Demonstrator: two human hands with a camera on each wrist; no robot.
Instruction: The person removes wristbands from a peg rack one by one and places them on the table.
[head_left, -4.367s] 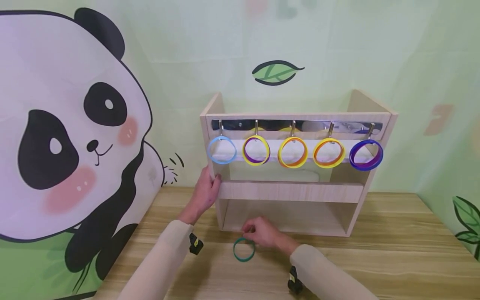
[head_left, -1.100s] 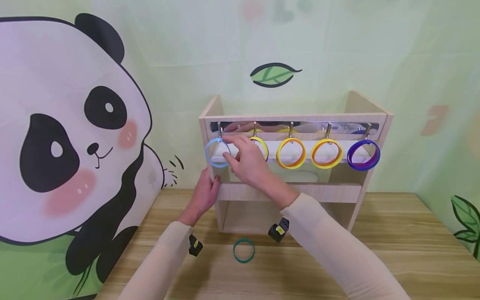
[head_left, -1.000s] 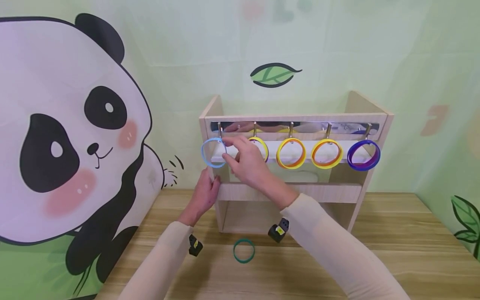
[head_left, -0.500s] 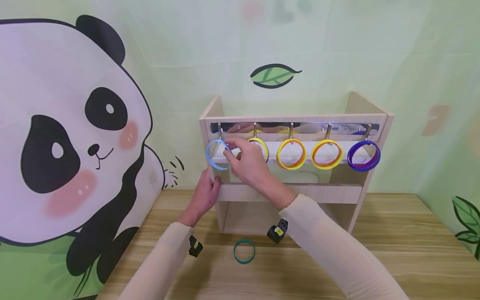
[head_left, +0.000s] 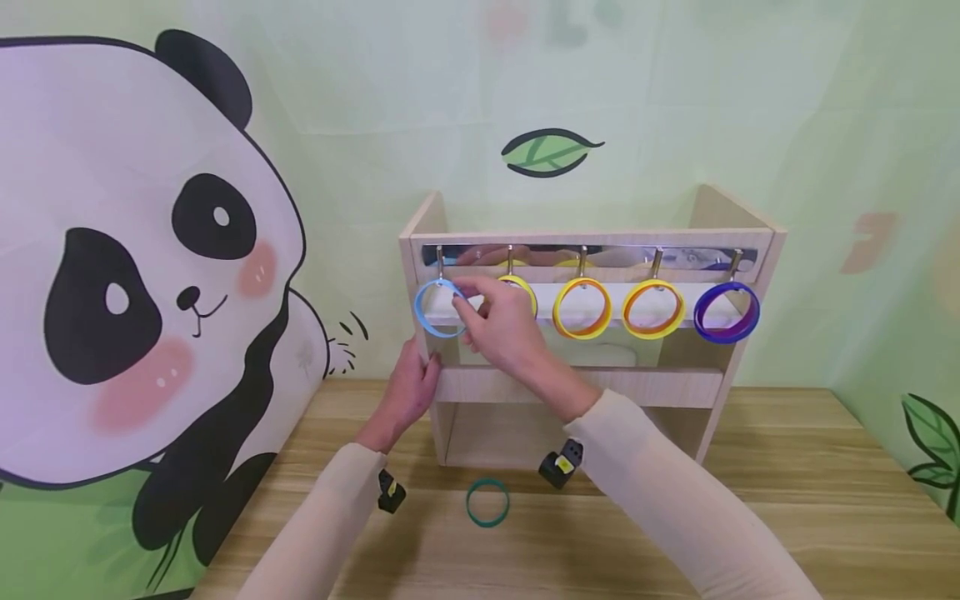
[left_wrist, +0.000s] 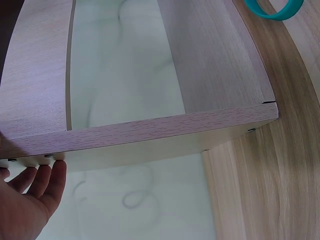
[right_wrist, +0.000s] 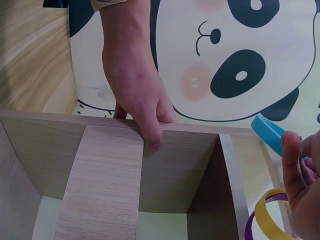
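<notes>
My right hand [head_left: 506, 325] pinches the right side of a light blue wristband [right_wrist: 267, 134] between thumb and fingers. The band's top edge is right at the tip of the leftmost hook [head_left: 440, 262] on a small wooden shelf [head_left: 577, 385]. My left hand [head_left: 407, 387] grips the shelf's left side panel, thumb on the front edge, fingers flat along the outer face in the left wrist view. A yellow and purple wristband [right_wrist: 265, 215] hangs on the second hook, partly hidden behind my right hand. A green wristband [head_left: 487, 524] lies on the table before the shelf.
Yellow and orange wristbands [head_left: 581, 335] hang from the third and fourth hooks, blue and purple ones [head_left: 726, 337] from the rightmost. The hooks stick out of a shiny metal strip [head_left: 622, 255]. A panda-printed backdrop [head_left: 360, 167] stands close behind and left of the shelf.
My right hand has risen from the green wristband on the table to the light blue one. Over the last second that band shifted slightly right in its grip. My left hand stayed put.
</notes>
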